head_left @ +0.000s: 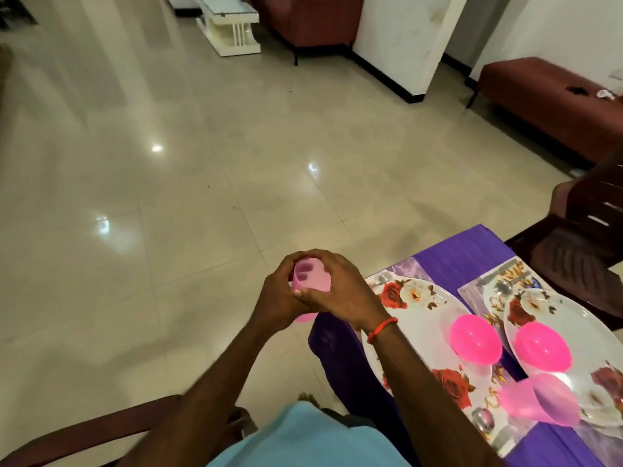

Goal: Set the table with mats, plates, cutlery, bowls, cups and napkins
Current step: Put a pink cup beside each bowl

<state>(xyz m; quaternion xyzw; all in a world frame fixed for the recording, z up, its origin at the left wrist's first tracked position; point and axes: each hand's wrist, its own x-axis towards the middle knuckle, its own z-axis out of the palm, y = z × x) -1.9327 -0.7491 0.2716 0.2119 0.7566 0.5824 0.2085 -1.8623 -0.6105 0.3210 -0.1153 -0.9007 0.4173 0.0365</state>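
Grip closed on the pink cup (312, 280): left hand (277, 299) and right hand (342, 291) both curl round it, holding it above the floor (168, 230), left of the desk (455, 261). On the desk's left side, a flowered plate (421, 320) carries a pink bowl (475, 338).

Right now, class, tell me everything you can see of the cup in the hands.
The cup is pale pink, translucent and plastic-looking; dark blots show through its wall. The left hand and right hand both grip it, hiding most of it; one end pokes out below. It is held over the floor, left of the table.
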